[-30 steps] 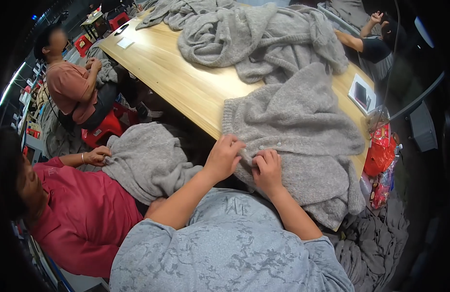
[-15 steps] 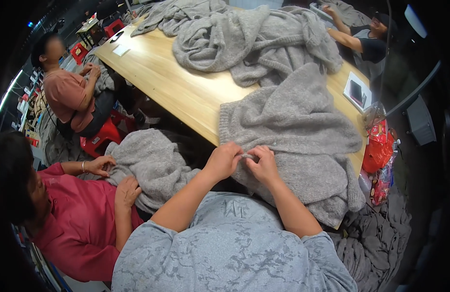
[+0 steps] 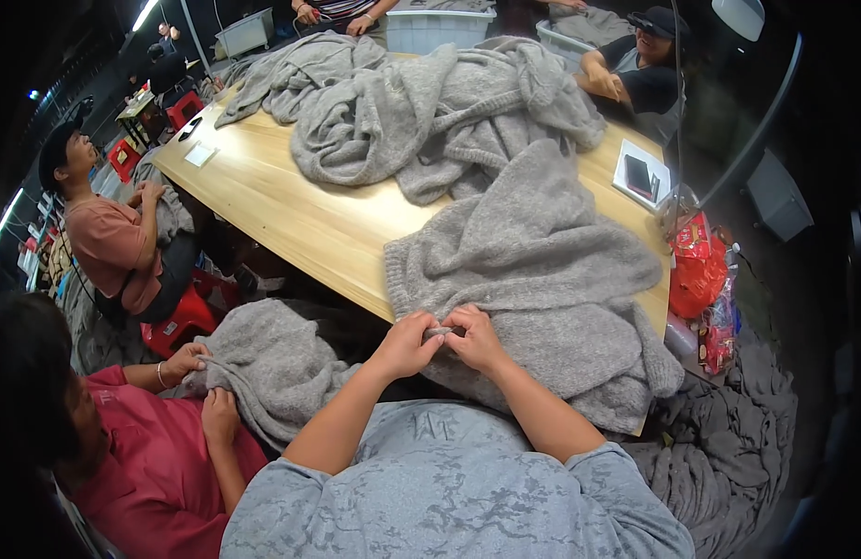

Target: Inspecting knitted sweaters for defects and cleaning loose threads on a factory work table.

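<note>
A grey knitted sweater [image 3: 552, 238] lies folded over the near corner of the table, its ribbed band toward the left. Along its near edge my left hand [image 3: 409, 347] and my right hand [image 3: 478, 341] are closed, pinching a narrow piece of the knit between them. The fingertips almost meet, and the thumbs face each other. Exactly what lies under the fingertips is too small to make out. The lower part of the sweater spreads to the right of my right hand and hangs at the table's near edge.
More grey knitwear [image 3: 375, 121] is heaped across the wooden table [image 3: 263, 200]. A white tray [image 3: 641, 177] holding a phone sits at the right edge, beside a red bag [image 3: 696, 270]. At my left, a person in a red shirt [image 3: 170, 447] handles grey knitwear. Others sit or stand around.
The view has tilted up, showing more of the far side with a pale bin and another person's hands. My hands keep their pinch on the sweater. The person at far right has lowered their arms.
</note>
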### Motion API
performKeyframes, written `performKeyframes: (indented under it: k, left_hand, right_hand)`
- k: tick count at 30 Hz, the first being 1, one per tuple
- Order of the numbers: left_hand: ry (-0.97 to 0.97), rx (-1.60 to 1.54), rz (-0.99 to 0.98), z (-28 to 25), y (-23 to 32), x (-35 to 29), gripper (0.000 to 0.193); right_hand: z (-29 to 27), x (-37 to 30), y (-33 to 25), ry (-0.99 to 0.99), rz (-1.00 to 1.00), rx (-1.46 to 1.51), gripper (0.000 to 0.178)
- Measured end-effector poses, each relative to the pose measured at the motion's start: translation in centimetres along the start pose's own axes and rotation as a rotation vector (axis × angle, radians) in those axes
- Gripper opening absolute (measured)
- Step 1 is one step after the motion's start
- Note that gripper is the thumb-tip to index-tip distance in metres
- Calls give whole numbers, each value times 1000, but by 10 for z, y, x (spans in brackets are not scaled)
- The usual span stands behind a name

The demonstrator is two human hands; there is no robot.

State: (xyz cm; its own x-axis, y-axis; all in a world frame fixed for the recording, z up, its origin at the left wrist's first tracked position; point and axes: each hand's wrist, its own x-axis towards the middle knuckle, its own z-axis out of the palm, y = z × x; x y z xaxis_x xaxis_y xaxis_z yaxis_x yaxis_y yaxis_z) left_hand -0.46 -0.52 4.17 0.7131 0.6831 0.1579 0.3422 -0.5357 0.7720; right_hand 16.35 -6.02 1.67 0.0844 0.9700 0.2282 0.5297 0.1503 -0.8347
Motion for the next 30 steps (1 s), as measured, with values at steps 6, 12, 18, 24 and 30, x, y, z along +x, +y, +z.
performKeyframes:
  k: [6,12,18,24,30]
  left_hand:
    - [160,186,154,3,-1,-14,11]
    - [250,274,222,9,-3,-26,12]
    - [301,309,215,12,-6,-26,15]
    - [327,323,215,17,-5,-25,18]
    - [469,228,257,14,-4,-11,22]
  right_hand:
    - [-14,-6,-16,-33,-155,-147,19]
    - [-21,15,-29,-40,-49,-60,10]
    - [1,25,-15,-178,-174,-192,9]
    - [-1,27,-4,-235,-147,-165,11]
    - [-2,39,-7,-357,446,224,14]
